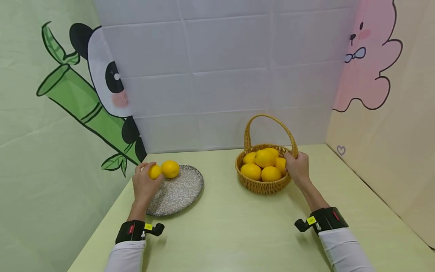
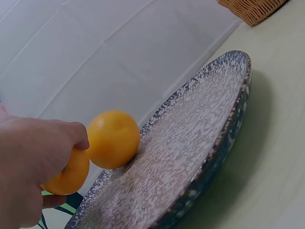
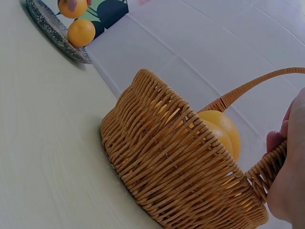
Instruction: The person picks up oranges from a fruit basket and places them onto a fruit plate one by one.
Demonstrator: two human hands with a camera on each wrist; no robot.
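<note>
At the left side of the speckled grey plate (image 1: 180, 192), my left hand (image 1: 144, 183) grips a lemon (image 1: 155, 172) between thumb and fingers. In the left wrist view this lemon (image 2: 71, 174) hangs over the plate's edge. Right beside it, a second lemon (image 1: 170, 169) lies on the plate near the far rim. My right hand (image 1: 299, 168) holds the wicker basket (image 1: 259, 187) at the base of its tall handle (image 1: 268, 116). Several lemons (image 1: 265, 158) fill the basket. The right wrist view shows the fingers curled round the handle, with the basket's woven side (image 3: 176, 167) facing the camera.
Both stand on a pale wooden table (image 1: 224, 226), plate on the left and basket on the right, with a gap between them. A grey-white sheet (image 1: 224, 75) hangs behind. Side panels carry a panda drawing (image 1: 102, 75) and a pink bear drawing (image 1: 370, 71).
</note>
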